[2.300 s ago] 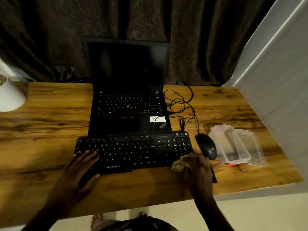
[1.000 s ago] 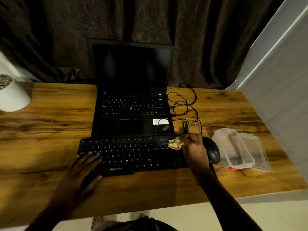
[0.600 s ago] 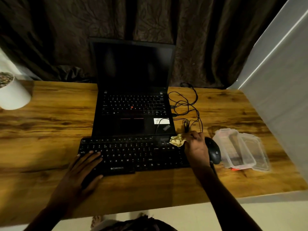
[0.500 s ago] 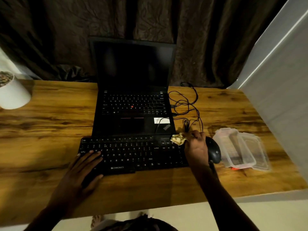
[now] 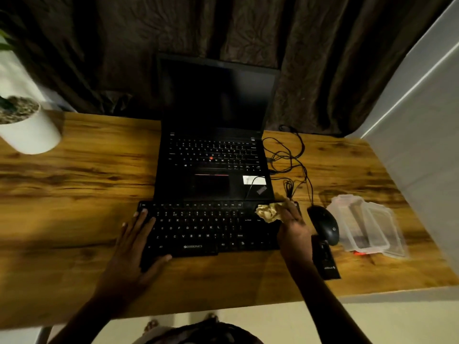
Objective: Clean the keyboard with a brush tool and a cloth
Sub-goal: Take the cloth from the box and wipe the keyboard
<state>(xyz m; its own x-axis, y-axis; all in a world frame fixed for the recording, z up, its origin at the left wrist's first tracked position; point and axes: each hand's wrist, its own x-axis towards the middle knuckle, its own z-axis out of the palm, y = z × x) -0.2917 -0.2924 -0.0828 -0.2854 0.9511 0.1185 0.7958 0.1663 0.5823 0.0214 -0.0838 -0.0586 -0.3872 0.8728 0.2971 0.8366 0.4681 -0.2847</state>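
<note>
Head view: right hand (image 5: 294,225) clamps crumpled cloth (image 5: 267,213), moved from near corner to far rows of black keyboard (image 5: 198,228); left hand (image 5: 135,244) flat.

Keyboard (image 5: 206,229) showing black, white key legends. Cloth (image 5: 267,212) showing pale yellowish-beige. Laptop (image 5: 213,145) showing black, red dot (image 5: 211,158) sitting among keys, white sticker (image 5: 253,180). Mouse (image 5: 324,227) showing black. Surface (image 5: 74,194) showing amber wood grain, dark streaks running across. Pot (image 5: 29,135) showing white. Curtain (image 5: 149,45) showing dark brown, leafy pattern.

On the wooden counter (image 5: 74,182), an open black laptop (image 5: 213,170) stands at twelve o'clock. Tangled black cables (image 5: 288,155) lie at one, a black mouse (image 5: 324,224) and clear plastic containers (image 5: 367,227) at three, and a white plant pot (image 5: 29,130) at ten. A dark curtain (image 5: 298,58) hangs behind.
</note>
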